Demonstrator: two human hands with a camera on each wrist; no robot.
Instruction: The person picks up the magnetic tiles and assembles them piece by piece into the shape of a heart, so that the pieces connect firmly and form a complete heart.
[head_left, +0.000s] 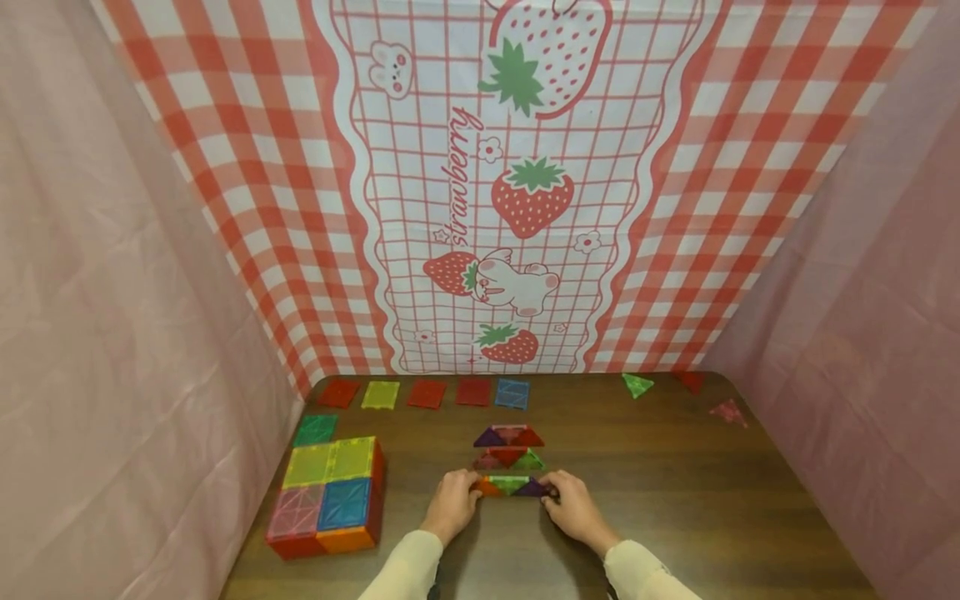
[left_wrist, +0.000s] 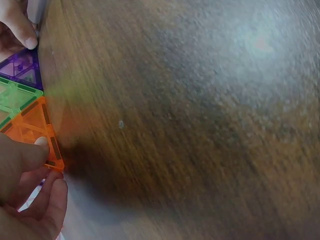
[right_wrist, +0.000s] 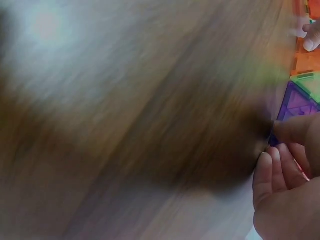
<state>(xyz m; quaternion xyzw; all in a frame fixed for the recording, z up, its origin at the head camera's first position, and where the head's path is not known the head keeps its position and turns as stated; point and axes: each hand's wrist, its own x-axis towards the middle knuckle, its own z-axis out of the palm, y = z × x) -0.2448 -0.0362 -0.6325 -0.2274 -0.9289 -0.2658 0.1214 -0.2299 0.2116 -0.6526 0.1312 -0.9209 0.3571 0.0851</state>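
Nearest the person stands a row of three see-through triangle magnetic tiles: an orange tile point(left_wrist: 34, 122), a green tile point(head_left: 510, 485) and a purple tile point(right_wrist: 296, 106), joined edge to edge. My left hand point(head_left: 452, 504) pinches the orange end, its thumb lying over that tile's face. At the opposite end, my right hand point(head_left: 573, 507) grips the purple tile's corner between thumb and fingers. Just behind stands a second row point(head_left: 510, 457) of pink, red and green triangles. Farther back is a third row point(head_left: 509, 436) in purple, pink and red.
On the left sits a box of square tiles point(head_left: 347, 540), its top yellow, pink and blue. Several square tiles line the back edge, among them a blue square point(head_left: 512, 394); a green square point(head_left: 316, 430) lies behind the box. Loose triangles, including a pink triangle point(head_left: 728, 412), lie back right.
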